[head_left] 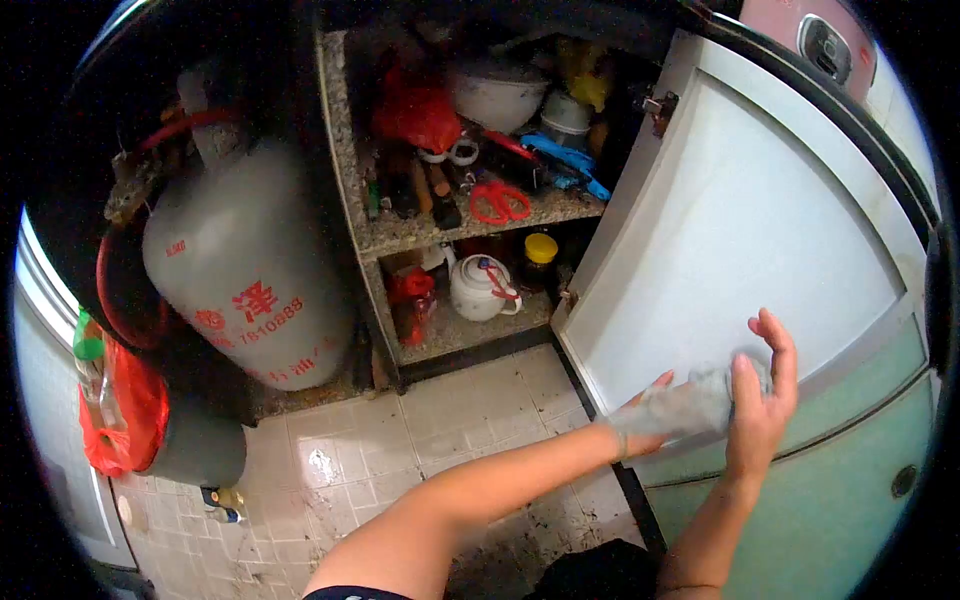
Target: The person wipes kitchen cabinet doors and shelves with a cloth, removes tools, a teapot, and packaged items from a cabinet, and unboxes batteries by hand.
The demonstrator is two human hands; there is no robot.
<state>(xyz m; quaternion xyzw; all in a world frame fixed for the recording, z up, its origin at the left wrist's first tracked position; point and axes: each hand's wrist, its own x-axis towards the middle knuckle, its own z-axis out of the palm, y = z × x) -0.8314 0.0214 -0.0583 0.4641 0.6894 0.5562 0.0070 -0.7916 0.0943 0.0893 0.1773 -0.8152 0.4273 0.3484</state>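
My left hand (652,412) reaches across in front of the open white cabinet door (740,210). A thin grey, blurred piece of material (690,402), a cloth or a glove, covers most of this hand, so its fingers are hidden. My right hand (765,400) is beside it at the right, thumb and fingers curved upward. Some of the grey material lies between its thumb and fingers. Both hands are close together, near the lower part of the door panel.
Inside the cabinet, the upper shelf holds red-handled scissors (500,202), a white bowl (500,100) and a red bag (420,115). Below are a white teapot (480,290) and a yellow-lidded jar (540,250). A gas cylinder (250,250) and bin (205,440) stand left, on dirty floor tiles (350,450).
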